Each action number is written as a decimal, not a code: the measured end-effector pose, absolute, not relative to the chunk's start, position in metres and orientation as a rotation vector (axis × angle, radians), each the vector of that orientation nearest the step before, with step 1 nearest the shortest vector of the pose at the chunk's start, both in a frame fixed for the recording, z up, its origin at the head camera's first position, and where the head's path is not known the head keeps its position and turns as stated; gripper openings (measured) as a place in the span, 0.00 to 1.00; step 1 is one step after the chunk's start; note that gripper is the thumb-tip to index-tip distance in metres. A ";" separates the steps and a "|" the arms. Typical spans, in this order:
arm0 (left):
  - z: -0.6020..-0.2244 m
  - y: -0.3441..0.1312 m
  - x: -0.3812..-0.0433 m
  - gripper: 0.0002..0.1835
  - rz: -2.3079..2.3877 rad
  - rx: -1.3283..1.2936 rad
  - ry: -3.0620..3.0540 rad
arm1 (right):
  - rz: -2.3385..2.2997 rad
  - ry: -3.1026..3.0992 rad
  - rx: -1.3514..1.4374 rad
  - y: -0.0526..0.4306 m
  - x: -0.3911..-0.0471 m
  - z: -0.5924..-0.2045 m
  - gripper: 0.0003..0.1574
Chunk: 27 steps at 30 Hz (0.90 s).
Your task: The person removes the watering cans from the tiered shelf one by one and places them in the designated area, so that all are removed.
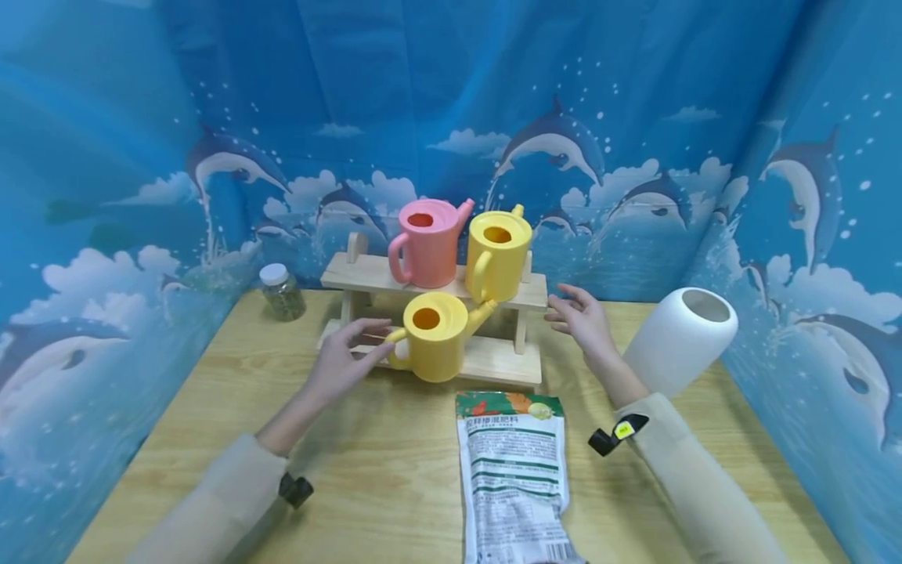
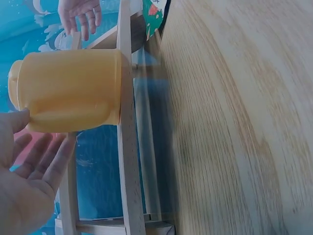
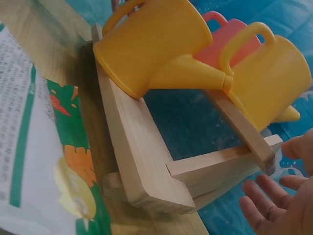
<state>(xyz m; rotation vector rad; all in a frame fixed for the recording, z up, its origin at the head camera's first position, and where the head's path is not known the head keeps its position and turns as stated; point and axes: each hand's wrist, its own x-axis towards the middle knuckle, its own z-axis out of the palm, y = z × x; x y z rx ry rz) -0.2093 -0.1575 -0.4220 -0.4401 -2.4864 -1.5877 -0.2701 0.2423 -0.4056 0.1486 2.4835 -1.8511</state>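
The front yellow watering can [image 1: 435, 345] stands upright on the lower step of a two-tier wooden stand [image 1: 493, 360], spout to the right. My left hand [image 1: 350, 354] is at its handle, thumb tip right by the handle's top in the left wrist view, fingers [image 2: 51, 156] loosely extended and not curled round it. My right hand [image 1: 581, 319] is just off the stand's upper right end, its fingers spread with nothing between them. On the upper step are a pink watering can [image 1: 433, 254] and a second yellow watering can [image 1: 502, 254].
A printed packet [image 1: 513, 470] lies on the wooden table [image 1: 366, 486] before the stand. To the right, a white vase [image 1: 676, 345] stands close by my right forearm. At the back left is a small lidded jar [image 1: 283, 294]. Dolphin-print curtains [image 1: 423, 94] enclose the back and sides.
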 end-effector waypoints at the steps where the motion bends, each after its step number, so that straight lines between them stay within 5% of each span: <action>1: -0.422 -0.158 -0.210 0.18 -1.580 -0.436 -2.493 | -1.841 2.482 0.143 0.242 -0.273 -0.406 0.39; 16: -0.419 -0.163 -0.210 0.14 -1.509 -0.457 -2.582 | -1.785 2.506 0.116 0.244 -0.283 -0.406 0.37; 27: -0.411 -0.204 -0.161 0.15 -1.572 -0.233 -2.608 | -1.772 2.510 0.108 0.245 -0.283 -0.407 0.38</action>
